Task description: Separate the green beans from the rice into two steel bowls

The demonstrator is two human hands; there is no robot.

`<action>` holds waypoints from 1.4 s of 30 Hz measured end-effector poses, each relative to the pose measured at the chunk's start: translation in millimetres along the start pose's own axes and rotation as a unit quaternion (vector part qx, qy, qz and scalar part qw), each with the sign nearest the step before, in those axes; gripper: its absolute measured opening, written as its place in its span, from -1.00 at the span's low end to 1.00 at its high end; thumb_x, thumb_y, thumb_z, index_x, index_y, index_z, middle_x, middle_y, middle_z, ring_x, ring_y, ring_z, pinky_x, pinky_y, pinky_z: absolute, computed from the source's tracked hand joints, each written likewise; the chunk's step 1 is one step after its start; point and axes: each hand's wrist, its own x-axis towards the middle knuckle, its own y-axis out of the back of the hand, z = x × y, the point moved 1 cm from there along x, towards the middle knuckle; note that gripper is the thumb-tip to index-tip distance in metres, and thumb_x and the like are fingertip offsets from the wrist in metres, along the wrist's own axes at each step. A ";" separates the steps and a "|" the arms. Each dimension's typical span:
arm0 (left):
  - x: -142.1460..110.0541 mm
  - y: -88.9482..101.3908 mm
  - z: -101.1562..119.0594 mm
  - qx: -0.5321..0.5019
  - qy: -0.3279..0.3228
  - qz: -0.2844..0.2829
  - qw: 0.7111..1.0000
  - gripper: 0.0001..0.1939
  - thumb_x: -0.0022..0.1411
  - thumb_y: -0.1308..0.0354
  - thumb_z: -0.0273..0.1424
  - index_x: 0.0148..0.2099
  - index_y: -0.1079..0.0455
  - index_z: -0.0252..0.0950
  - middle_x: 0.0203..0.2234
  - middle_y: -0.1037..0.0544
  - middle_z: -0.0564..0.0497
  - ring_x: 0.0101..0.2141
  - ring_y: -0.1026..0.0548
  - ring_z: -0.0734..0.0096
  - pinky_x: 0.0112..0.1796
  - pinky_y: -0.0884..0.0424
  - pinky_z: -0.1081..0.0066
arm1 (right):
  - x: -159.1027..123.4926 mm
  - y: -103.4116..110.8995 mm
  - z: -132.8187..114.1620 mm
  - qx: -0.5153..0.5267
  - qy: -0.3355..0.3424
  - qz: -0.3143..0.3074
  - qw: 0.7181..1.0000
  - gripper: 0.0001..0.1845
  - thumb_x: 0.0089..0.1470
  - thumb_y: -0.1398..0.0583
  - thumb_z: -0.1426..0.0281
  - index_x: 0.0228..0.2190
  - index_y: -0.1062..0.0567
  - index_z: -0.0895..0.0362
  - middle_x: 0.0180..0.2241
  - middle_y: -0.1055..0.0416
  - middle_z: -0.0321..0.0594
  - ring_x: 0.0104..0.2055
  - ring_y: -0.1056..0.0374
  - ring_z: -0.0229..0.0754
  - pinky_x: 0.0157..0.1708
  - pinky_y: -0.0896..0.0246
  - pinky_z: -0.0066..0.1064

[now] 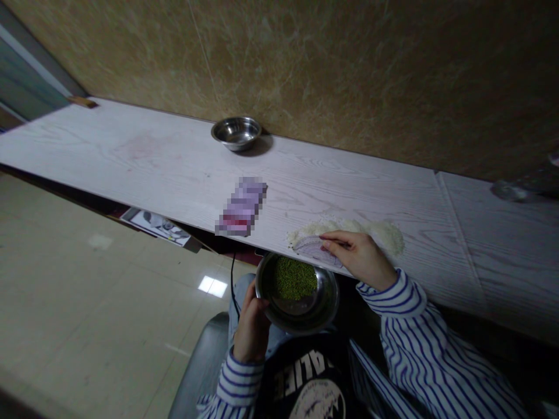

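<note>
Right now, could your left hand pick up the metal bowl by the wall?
Probably not: the left hand is holding the bowl of green beans, and the metal bowl sits at the back of the table.

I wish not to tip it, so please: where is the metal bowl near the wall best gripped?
Probably at the near rim, coming from the person's side, slightly above: the bowl stands upright, its rim spreads outward, and the wall behind leaves little room.
</note>
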 end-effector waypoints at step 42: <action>1.4 2.2 0.1 0.005 0.001 0.000 1.000 -0.44 0.04 -0.13 -0.46 0.13 -0.42 -0.16 -0.07 -0.57 -0.03 0.01 -0.44 0.07 -0.02 -0.35 0.18 | 7.4 -6.8 -1.2 0.023 0.002 0.005 1.000 -0.76 0.08 -0.21 0.41 -0.24 -0.66 0.14 -0.30 -0.64 -0.13 -0.28 -0.56 -0.12 -0.21 -0.47 -0.30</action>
